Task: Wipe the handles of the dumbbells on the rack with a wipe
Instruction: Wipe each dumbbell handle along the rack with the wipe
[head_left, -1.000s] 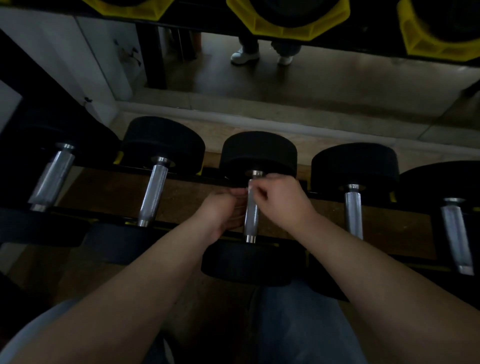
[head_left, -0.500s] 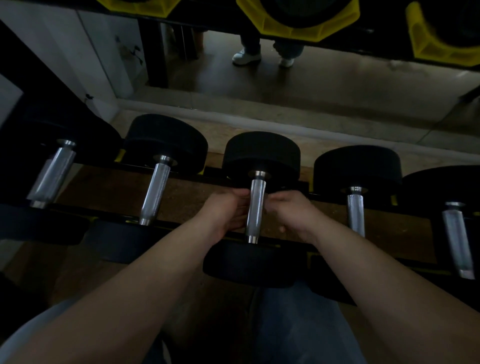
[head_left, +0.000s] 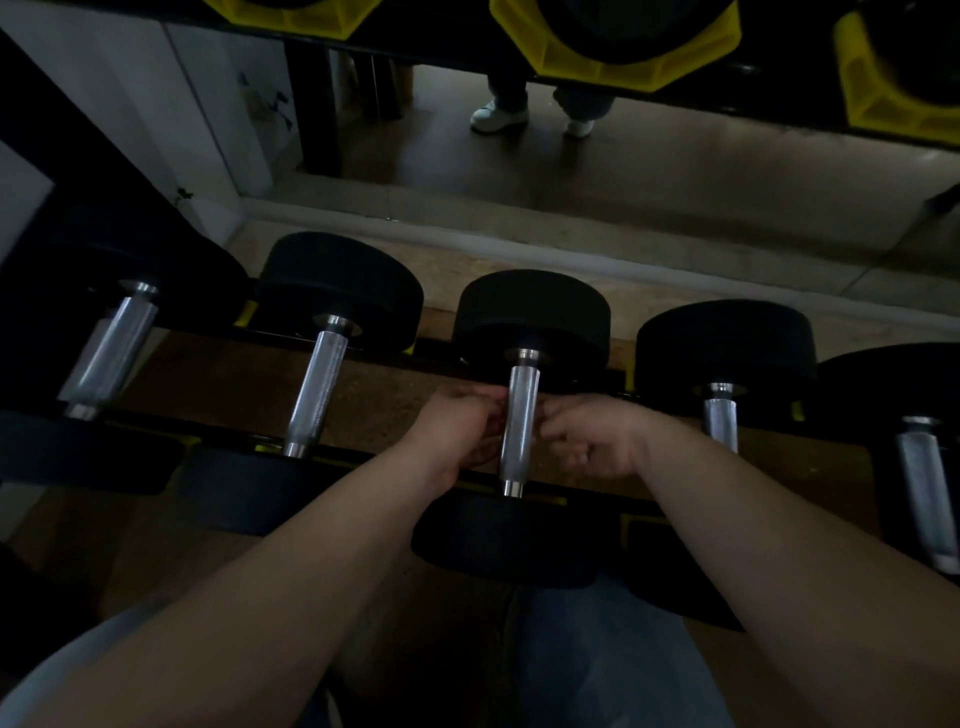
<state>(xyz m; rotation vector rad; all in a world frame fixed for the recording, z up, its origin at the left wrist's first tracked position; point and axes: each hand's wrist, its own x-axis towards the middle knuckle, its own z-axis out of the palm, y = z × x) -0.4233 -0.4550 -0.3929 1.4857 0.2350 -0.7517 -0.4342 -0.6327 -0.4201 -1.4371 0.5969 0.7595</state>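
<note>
Several black dumbbells lie side by side on the rack. The middle dumbbell's knurled steel handle runs between my two hands. My left hand sits against its left side and my right hand against its right side. The fingers of both curl in and pinch at the handle's underside. In this dim light the wipe is hidden by the fingers and the handle. The handle's top face is bare.
Neighbouring handles lie to the left and far left, and to the right and far right. Yellow cradles of an upper tier hang overhead. White shoes stand beyond the rack. My jeans are below.
Both hands slid from the handle's far end down to its middle. The right hand came off the top of the handle and now lies beside it.
</note>
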